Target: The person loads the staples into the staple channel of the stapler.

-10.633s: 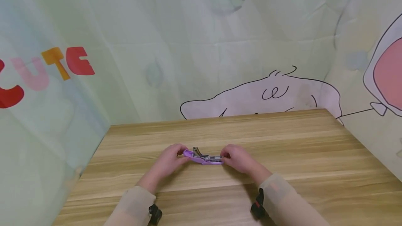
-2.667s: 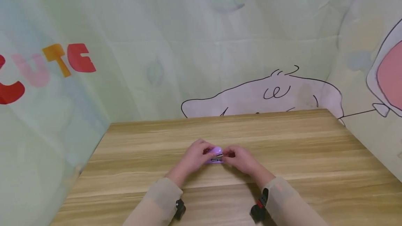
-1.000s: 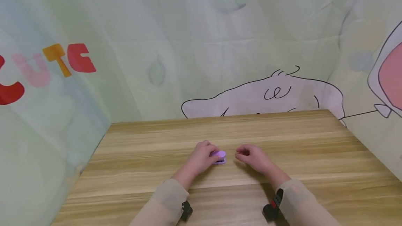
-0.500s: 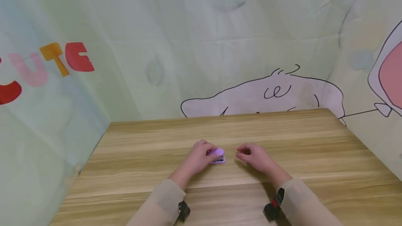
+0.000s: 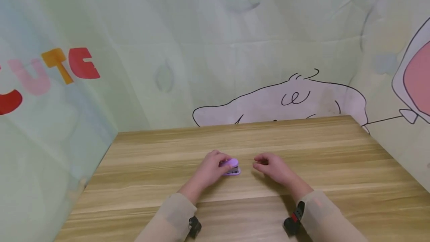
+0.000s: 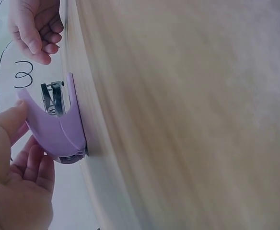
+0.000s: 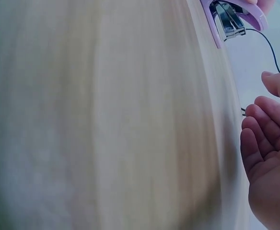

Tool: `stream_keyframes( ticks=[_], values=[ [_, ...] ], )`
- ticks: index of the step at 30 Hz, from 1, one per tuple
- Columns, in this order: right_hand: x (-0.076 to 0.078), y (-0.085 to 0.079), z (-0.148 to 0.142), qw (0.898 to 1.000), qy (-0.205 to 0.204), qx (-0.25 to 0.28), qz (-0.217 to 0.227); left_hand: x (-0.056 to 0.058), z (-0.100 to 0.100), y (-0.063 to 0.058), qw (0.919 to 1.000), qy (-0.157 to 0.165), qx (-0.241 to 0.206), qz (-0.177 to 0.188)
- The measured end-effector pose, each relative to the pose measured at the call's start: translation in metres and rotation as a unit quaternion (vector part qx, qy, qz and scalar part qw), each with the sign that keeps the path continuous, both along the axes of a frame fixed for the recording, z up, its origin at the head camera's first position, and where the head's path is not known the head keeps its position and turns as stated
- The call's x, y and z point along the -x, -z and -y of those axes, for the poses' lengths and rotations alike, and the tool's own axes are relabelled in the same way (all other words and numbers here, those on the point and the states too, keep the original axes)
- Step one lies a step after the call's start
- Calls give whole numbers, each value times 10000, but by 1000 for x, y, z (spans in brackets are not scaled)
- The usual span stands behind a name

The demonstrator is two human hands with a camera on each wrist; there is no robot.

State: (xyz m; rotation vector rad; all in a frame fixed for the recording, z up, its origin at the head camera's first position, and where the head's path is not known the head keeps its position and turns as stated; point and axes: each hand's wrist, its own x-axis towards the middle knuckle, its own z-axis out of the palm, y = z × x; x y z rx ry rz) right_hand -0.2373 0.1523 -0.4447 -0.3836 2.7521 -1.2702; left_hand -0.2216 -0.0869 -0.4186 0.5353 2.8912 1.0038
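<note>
A small purple stapler (image 5: 231,167) stands on the wooden table, its mouth pointing right. My left hand (image 5: 210,168) grips its top arm and back end between thumb and fingers. Seen from the left wrist, the stapler (image 6: 58,127) has its top arm raised above the base, with the metal magazine (image 6: 54,98) showing in the gap. A short distance to the right, my right hand (image 5: 273,168) hovers with loosely bent fingers. In the right wrist view that hand (image 7: 269,143) holds nothing, its palm facing the stapler (image 7: 215,24).
The wood-grained table (image 5: 151,152) spreads out around both hands. Behind it hangs a pale green curtain (image 5: 174,47) with cartoon prints and coloured letters. A black device is strapped at each wrist.
Earlier the stapler lay spread open between both hands; its top has since been folded over. My right hand has drawn away rightward. Over the last second the pressed-down top arm has risen.
</note>
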Motion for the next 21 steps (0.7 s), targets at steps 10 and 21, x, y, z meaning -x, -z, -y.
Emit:
stream_keyframes(
  ticks=[10,21],
  values=[
    [-1,-6,-9,10000,-43,16,62,0,2,2,9999,63,-101,-39],
    [-4,-7,-20,9997,-53,-210,-109,2,7,3,9995,133,-281,-38]
  ],
)
